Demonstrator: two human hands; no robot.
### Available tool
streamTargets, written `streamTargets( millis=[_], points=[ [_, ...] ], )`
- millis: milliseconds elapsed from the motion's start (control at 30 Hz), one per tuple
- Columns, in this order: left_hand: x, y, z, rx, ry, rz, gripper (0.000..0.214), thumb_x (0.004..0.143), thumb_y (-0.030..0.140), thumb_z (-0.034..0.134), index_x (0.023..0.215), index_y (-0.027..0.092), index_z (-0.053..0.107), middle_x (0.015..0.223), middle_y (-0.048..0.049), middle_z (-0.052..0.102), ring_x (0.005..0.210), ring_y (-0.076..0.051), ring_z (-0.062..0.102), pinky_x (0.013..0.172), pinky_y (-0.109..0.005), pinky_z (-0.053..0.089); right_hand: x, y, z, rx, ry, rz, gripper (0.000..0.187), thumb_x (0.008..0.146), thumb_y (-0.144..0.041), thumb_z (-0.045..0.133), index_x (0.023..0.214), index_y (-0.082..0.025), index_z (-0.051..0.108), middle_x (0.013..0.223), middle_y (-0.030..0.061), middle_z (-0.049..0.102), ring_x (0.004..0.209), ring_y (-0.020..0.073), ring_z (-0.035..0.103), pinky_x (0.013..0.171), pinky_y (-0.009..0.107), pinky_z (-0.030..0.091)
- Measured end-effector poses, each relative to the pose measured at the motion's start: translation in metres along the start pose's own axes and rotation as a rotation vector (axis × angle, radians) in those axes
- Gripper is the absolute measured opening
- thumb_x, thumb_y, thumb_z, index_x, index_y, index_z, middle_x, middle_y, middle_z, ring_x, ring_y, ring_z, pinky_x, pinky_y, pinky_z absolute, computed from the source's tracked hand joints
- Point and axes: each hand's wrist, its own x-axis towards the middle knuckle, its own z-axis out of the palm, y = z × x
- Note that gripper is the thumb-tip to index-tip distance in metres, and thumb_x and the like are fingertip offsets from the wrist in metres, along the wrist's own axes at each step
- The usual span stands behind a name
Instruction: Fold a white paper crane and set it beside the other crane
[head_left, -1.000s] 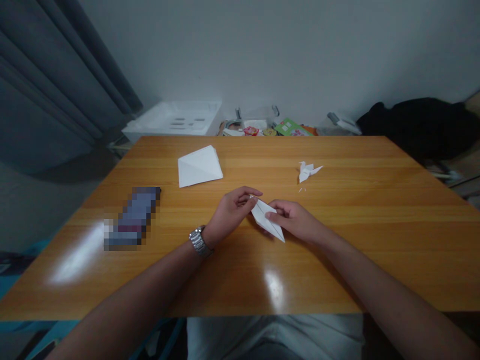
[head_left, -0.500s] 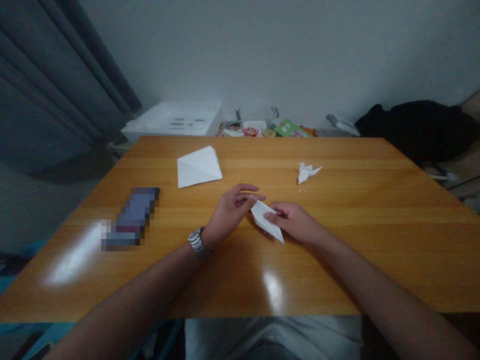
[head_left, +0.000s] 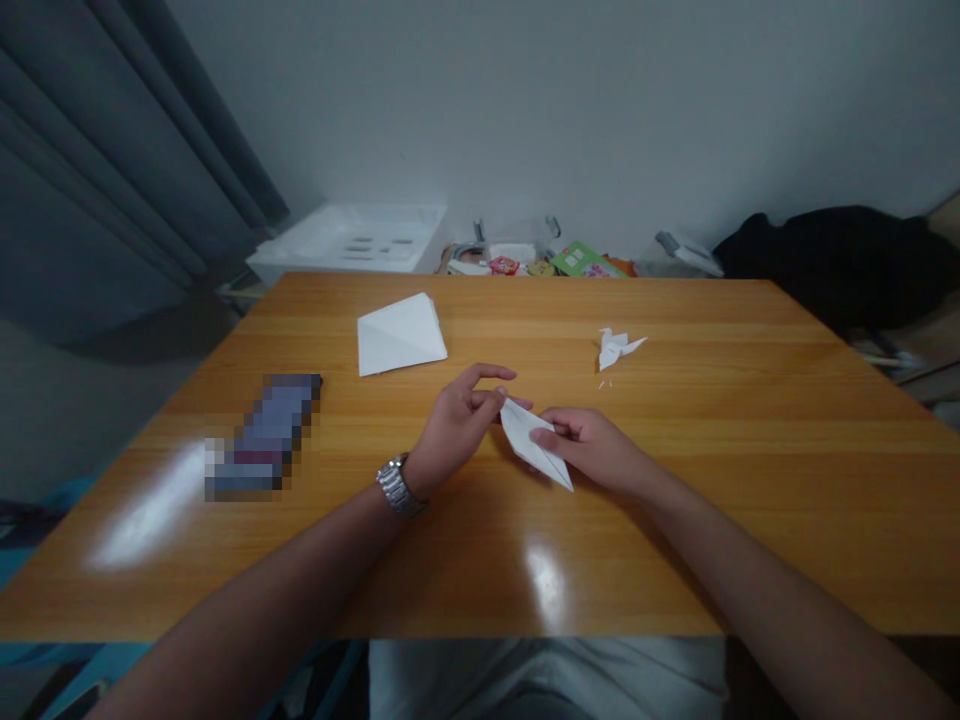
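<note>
A folded piece of white paper (head_left: pixel 529 432), narrow and kite-like, is held just above the table between both hands. My left hand (head_left: pixel 466 408), with a metal watch (head_left: pixel 399 486) on its wrist, pinches the paper's upper left tip between thumb and a finger; its index finger reaches out above. My right hand (head_left: pixel 589 440) grips the paper's right side, thumb on top and fingers beneath. A white origami crane (head_left: pixel 616 348) sits farther back to the right, with tiny paper scraps (head_left: pixel 605 385) in front of it. The fingers under the paper are partly hidden.
A stack of white paper sheets (head_left: pixel 401 338) lies at the back left of the wooden table (head_left: pixel 750 430). A phone-like device (head_left: pixel 274 430), pixelated, lies at the left. Behind the table stand a white plastic tray (head_left: pixel 300 245) and a green booklet (head_left: pixel 583 260).
My left thumb and fingertips have closed more tightly at the paper's tip, and the index finger has lifted slightly. Both hands stay nearly in place; the whole view has shifted slightly.
</note>
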Motion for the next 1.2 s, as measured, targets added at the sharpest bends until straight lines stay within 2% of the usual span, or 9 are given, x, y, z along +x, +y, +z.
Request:
streamTargets(
  millis=[167, 233, 333, 400, 467, 633, 833, 1033, 1200],
  points=[
    [-0.001, 0.001, 0.000, 0.045, 0.040, 0.065, 0.036, 0.099, 0.044, 0.053, 0.120, 0.015, 0.054, 0.098, -0.0129, 0.077, 0.091, -0.020, 0.075, 0.080, -0.032, 0.059, 0.001, 0.000, -0.001, -0.053, 0.010, 0.007, 0.034, 0.092, -0.050, 0.061, 0.084, -0.017, 0.064, 0.074, 0.0009, 0.061, 0.064, 0.0149, 0.052, 0.059, 0.027, 0.037],
    [-0.002, 0.000, 0.001, 0.086, 0.021, 0.079, 0.037, 0.096, 0.046, 0.058, 0.115, 0.015, 0.058, 0.106, -0.0138, 0.075, 0.096, -0.020, 0.073, 0.082, -0.031, 0.058, 0.002, 0.000, -0.002, -0.072, 0.024, 0.001, 0.034, 0.092, -0.050, 0.060, 0.084, -0.017, 0.065, 0.074, 0.0013, 0.061, 0.065, 0.0155, 0.052, 0.059, 0.028, 0.037],
    [-0.004, -0.003, 0.001, 0.205, -0.059, 0.052, 0.036, 0.087, 0.044, 0.071, 0.108, 0.016, 0.065, 0.105, -0.0097, 0.074, 0.088, -0.018, 0.071, 0.075, -0.026, 0.057, 0.002, 0.000, -0.003, -0.085, 0.041, -0.011, 0.032, 0.093, -0.048, 0.060, 0.087, -0.016, 0.066, 0.077, 0.0027, 0.064, 0.068, 0.0167, 0.055, 0.063, 0.028, 0.040],
    [-0.004, -0.006, 0.001, 0.279, -0.080, 0.046, 0.030, 0.089, 0.042, 0.068, 0.105, 0.017, 0.068, 0.091, -0.0054, 0.074, 0.077, -0.015, 0.069, 0.068, -0.024, 0.054, 0.002, 0.001, -0.003, -0.079, 0.037, -0.017, 0.031, 0.093, -0.046, 0.060, 0.089, -0.016, 0.066, 0.080, 0.0034, 0.066, 0.071, 0.0170, 0.056, 0.065, 0.028, 0.041],
    [-0.003, -0.009, 0.001, 0.326, -0.099, 0.066, 0.027, 0.092, 0.042, 0.064, 0.100, 0.017, 0.071, 0.088, -0.0045, 0.074, 0.076, -0.014, 0.066, 0.067, -0.023, 0.052, 0.002, 0.001, -0.002, -0.072, 0.025, -0.023, 0.030, 0.093, -0.045, 0.061, 0.091, -0.016, 0.067, 0.082, 0.0035, 0.066, 0.073, 0.0168, 0.057, 0.066, 0.028, 0.041],
    [0.000, -0.010, 0.000, 0.276, -0.054, 0.052, 0.026, 0.090, 0.041, 0.065, 0.089, 0.015, 0.071, 0.082, -0.0045, 0.073, 0.074, -0.014, 0.065, 0.064, -0.022, 0.049, 0.003, 0.002, -0.001, -0.026, 0.026, -0.014, 0.031, 0.092, -0.047, 0.062, 0.093, -0.016, 0.067, 0.082, 0.0027, 0.066, 0.072, 0.0162, 0.057, 0.065, 0.027, 0.042],
    [0.000, -0.011, -0.001, 0.173, 0.002, 0.011, 0.029, 0.089, 0.043, 0.067, 0.087, 0.014, 0.068, 0.081, -0.0039, 0.071, 0.074, -0.015, 0.064, 0.065, -0.023, 0.049, 0.003, -0.001, 0.000, 0.067, 0.091, 0.001, 0.033, 0.086, -0.047, 0.070, 0.096, -0.017, 0.067, 0.084, 0.0033, 0.069, 0.073, 0.0169, 0.060, 0.064, 0.027, 0.043],
    [-0.001, -0.016, 0.000, 0.160, 0.018, 0.027, 0.031, 0.091, 0.045, 0.065, 0.087, 0.015, 0.064, 0.080, -0.0016, 0.067, 0.073, -0.014, 0.061, 0.064, -0.022, 0.046, 0.004, 0.002, -0.004, -0.033, 0.195, -0.006, 0.034, 0.086, -0.049, 0.069, 0.092, -0.015, 0.071, 0.085, 0.0052, 0.071, 0.073, 0.0179, 0.062, 0.064, 0.028, 0.043],
    [0.001, -0.018, 0.001, 0.277, -0.005, 0.017, 0.027, 0.092, 0.041, 0.061, 0.093, 0.015, 0.067, 0.084, -0.0027, 0.069, 0.073, -0.014, 0.062, 0.063, -0.023, 0.047, 0.006, 0.007, -0.007, -0.157, 0.222, -0.043, 0.034, 0.090, -0.050, 0.063, 0.086, -0.017, 0.072, 0.076, 0.0026, 0.068, 0.067, 0.0160, 0.057, 0.059, 0.027, 0.039]
  ],
)
